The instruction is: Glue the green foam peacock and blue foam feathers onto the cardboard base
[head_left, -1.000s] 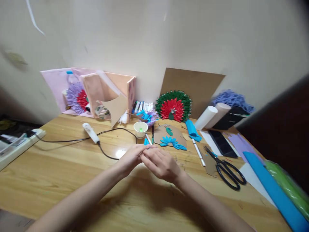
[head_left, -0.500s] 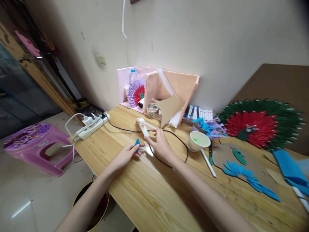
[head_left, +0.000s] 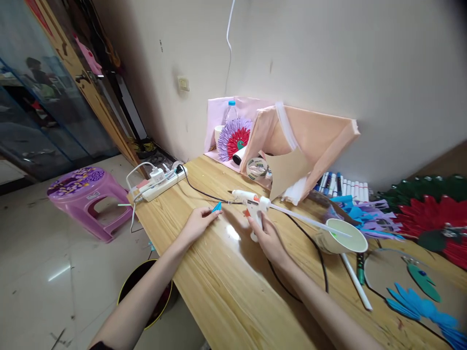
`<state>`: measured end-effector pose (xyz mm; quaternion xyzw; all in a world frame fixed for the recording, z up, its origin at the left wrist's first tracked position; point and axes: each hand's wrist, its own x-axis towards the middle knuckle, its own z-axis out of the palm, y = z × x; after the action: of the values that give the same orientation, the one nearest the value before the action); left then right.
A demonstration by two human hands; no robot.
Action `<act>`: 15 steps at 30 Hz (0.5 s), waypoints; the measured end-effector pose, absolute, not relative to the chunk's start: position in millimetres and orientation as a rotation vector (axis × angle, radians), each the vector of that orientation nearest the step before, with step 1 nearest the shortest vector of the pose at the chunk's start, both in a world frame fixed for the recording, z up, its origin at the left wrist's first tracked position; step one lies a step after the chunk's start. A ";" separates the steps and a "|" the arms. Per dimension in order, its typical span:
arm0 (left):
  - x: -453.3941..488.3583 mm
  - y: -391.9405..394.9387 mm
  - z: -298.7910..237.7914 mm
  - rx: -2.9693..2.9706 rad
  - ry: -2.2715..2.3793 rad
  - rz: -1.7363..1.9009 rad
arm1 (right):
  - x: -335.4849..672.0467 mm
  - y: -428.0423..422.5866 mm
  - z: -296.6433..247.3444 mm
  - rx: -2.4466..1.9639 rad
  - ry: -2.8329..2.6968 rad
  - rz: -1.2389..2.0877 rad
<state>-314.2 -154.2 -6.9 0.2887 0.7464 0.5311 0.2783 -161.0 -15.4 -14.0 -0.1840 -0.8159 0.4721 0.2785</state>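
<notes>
My right hand (head_left: 268, 236) is closed round the handle of a white hot glue gun (head_left: 251, 201), whose nozzle points left. A long translucent glue stick (head_left: 306, 218) sticks out of its back and reaches over a paper cup (head_left: 341, 236). Between the fingertips of my left hand (head_left: 200, 224) is a small blue paper petal (head_left: 216, 207), a short way left of the gun and below its nozzle. Gun and petal are apart.
A power strip (head_left: 164, 184) lies at the table's left edge, and a black cord (head_left: 204, 193) runs from it. Behind stand a peach fabric-covered box (head_left: 321, 126) and several markers (head_left: 343, 184). Cardboard with blue petals (head_left: 419, 304) lies right; a bin (head_left: 126, 287) stands below.
My right hand has lifted the glue gun off the table and turned it, nozzle to the left. My left hand still pinches the blue petal. The view has swung left.
</notes>
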 end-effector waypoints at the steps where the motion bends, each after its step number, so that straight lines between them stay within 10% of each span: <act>1: -314.4 -154.0 -8.2 0.769 2.002 1.416 | -151.1 -17.9 -14.3 -0.493 -2.202 1.308; 15: -310.3 -155.2 -6.0 0.812 1.955 1.332 | -135.7 -36.9 -16.0 -0.490 -2.236 1.408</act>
<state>-310.3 -155.2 -6.0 0.3080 0.7419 0.5055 0.3150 -135.7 -36.9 -16.0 -0.1775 -0.8107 0.5104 0.2253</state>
